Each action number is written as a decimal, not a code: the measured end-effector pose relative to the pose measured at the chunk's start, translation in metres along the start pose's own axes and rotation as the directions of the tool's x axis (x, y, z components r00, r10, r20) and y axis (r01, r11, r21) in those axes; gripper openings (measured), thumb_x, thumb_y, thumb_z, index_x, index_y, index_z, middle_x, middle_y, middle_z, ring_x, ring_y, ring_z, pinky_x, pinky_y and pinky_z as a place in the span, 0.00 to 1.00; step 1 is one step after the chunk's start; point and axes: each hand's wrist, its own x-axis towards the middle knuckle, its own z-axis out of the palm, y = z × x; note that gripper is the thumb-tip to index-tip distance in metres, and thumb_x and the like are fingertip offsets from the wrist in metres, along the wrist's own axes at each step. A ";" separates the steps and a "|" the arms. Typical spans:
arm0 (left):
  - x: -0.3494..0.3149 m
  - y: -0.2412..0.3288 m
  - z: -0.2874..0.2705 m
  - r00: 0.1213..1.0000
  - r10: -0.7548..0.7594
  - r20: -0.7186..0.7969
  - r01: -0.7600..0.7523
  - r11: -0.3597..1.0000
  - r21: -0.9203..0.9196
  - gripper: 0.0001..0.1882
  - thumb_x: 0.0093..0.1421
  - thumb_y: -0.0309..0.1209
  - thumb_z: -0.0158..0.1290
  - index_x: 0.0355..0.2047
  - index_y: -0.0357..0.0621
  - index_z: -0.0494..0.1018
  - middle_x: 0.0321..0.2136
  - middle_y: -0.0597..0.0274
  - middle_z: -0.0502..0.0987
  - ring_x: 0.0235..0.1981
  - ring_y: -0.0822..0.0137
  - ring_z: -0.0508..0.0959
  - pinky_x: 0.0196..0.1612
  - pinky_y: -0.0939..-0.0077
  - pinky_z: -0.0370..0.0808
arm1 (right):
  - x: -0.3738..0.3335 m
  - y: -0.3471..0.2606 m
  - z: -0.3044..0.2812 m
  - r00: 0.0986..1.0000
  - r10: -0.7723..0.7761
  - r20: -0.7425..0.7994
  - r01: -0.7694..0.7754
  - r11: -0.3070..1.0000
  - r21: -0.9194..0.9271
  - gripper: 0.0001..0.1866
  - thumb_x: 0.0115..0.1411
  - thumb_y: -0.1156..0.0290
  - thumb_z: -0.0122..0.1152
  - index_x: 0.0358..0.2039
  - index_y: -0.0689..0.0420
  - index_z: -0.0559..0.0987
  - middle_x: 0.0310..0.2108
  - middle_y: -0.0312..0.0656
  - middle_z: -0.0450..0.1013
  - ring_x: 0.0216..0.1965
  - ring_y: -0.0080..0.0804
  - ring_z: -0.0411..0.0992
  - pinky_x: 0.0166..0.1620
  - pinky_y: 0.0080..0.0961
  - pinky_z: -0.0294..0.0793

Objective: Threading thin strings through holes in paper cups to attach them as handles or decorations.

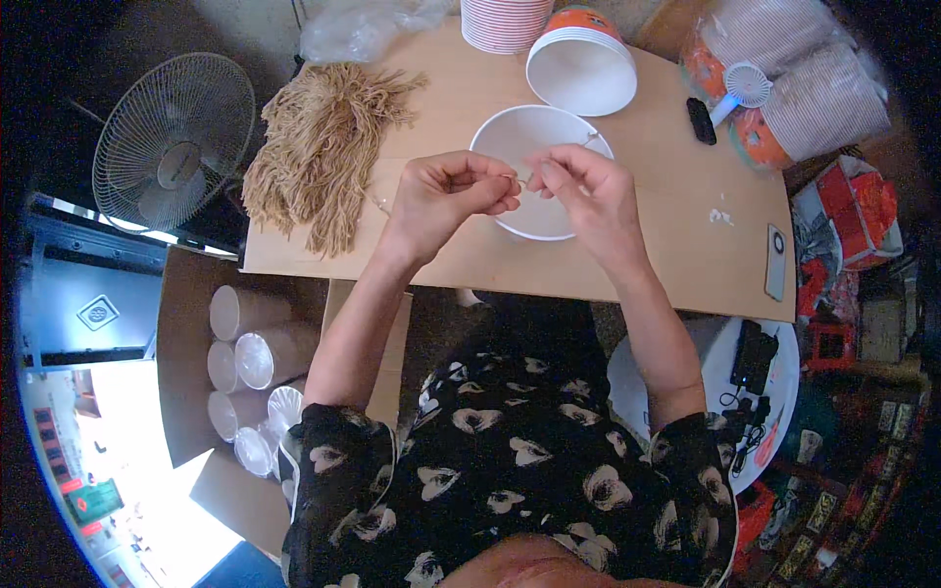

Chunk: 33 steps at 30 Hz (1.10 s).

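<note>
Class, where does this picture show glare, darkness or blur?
In the head view, glare washes out the area by the cardboard box; in the head view, the corners fall to grainy black; in the head view, the right hand's fingertips look slightly blurred.

A thin, pale strand [523, 183] is held above a round, open white tub [545, 218]

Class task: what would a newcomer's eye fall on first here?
Probably the left hand and right hand, nearly meeting above a white bowl on the table. Next, perhaps, the shaggy heap of tan cords towards the table's left end, then the wire-caged fan farther left.
</note>
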 end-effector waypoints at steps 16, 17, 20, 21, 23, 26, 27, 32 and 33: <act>0.003 -0.001 -0.003 0.996 0.020 0.090 -0.023 0.999 0.025 0.05 0.62 0.22 0.57 0.38 0.35 0.76 0.32 0.55 0.82 0.33 0.67 0.83 0.39 0.74 0.82 | 0.008 0.006 -0.005 0.971 -0.200 0.130 0.226 0.948 -0.225 0.06 0.58 0.75 0.64 0.35 0.62 0.83 0.31 0.37 0.79 0.33 0.21 0.74 0.40 0.23 0.72; 0.003 0.000 -0.002 0.997 0.024 0.080 -0.027 0.999 0.039 0.05 0.62 0.21 0.57 0.38 0.35 0.76 0.32 0.55 0.82 0.33 0.67 0.83 0.38 0.74 0.82 | 0.008 0.006 -0.004 0.971 -0.200 0.131 0.226 0.948 -0.226 0.06 0.58 0.75 0.64 0.35 0.62 0.83 0.31 0.37 0.79 0.33 0.21 0.74 0.40 0.23 0.72; 0.003 -0.001 -0.002 0.997 0.029 0.073 -0.033 0.998 0.057 0.05 0.61 0.21 0.57 0.37 0.33 0.76 0.32 0.54 0.82 0.33 0.67 0.83 0.38 0.74 0.82 | 0.007 0.005 -0.003 0.972 -0.209 0.108 0.229 0.947 -0.226 0.05 0.57 0.75 0.64 0.33 0.62 0.82 0.30 0.38 0.78 0.33 0.22 0.73 0.40 0.23 0.72; 0.002 -0.001 -0.002 0.997 0.029 0.073 -0.034 0.998 0.057 0.05 0.61 0.21 0.57 0.37 0.33 0.76 0.32 0.54 0.82 0.33 0.67 0.83 0.38 0.74 0.82 | 0.006 0.005 -0.003 0.974 -0.200 0.108 0.220 0.949 -0.227 0.05 0.58 0.75 0.63 0.33 0.63 0.81 0.30 0.37 0.78 0.33 0.21 0.73 0.41 0.23 0.72; 0.001 -0.001 0.000 0.997 0.031 0.074 -0.031 0.999 0.006 0.05 0.60 0.19 0.58 0.37 0.32 0.76 0.32 0.54 0.82 0.34 0.68 0.83 0.39 0.78 0.82 | 0.006 0.006 -0.004 0.976 -0.190 0.108 0.211 0.950 -0.230 0.05 0.58 0.75 0.62 0.32 0.63 0.80 0.30 0.37 0.78 0.33 0.21 0.73 0.41 0.23 0.72; 0.001 -0.002 0.000 0.994 0.075 0.080 -0.074 0.997 -0.012 0.04 0.60 0.20 0.58 0.34 0.32 0.75 0.32 0.52 0.82 0.34 0.65 0.83 0.39 0.74 0.82 | 0.006 0.011 -0.010 0.986 -0.058 0.155 0.077 0.990 -0.122 0.08 0.60 0.75 0.59 0.38 0.63 0.79 0.34 0.34 0.77 0.38 0.20 0.73 0.44 0.20 0.71; 0.001 -0.003 0.000 0.994 0.075 0.078 -0.074 0.997 -0.013 0.04 0.60 0.20 0.58 0.34 0.32 0.75 0.32 0.52 0.82 0.34 0.65 0.83 0.39 0.74 0.82 | 0.006 0.013 -0.012 0.992 0.006 0.130 -0.003 1.000 -0.022 0.08 0.61 0.75 0.58 0.39 0.63 0.79 0.35 0.34 0.77 0.38 0.20 0.73 0.44 0.20 0.71; 0.003 -0.004 -0.002 0.995 0.055 0.088 -0.053 0.998 -0.022 0.04 0.60 0.20 0.58 0.33 0.33 0.74 0.32 0.51 0.82 0.34 0.64 0.83 0.39 0.74 0.82 | 0.006 0.003 -0.011 0.997 0.022 0.073 -0.023 1.000 0.004 0.09 0.62 0.72 0.59 0.39 0.63 0.79 0.36 0.34 0.77 0.39 0.20 0.73 0.46 0.20 0.72; 0.003 -0.004 -0.002 0.995 0.055 0.086 -0.053 0.998 -0.023 0.04 0.60 0.20 0.58 0.33 0.33 0.74 0.32 0.51 0.82 0.34 0.64 0.83 0.39 0.74 0.82 | 0.006 0.001 -0.011 0.994 0.011 0.108 -0.006 0.999 -0.047 0.08 0.62 0.72 0.59 0.39 0.63 0.79 0.36 0.34 0.77 0.39 0.20 0.73 0.46 0.20 0.72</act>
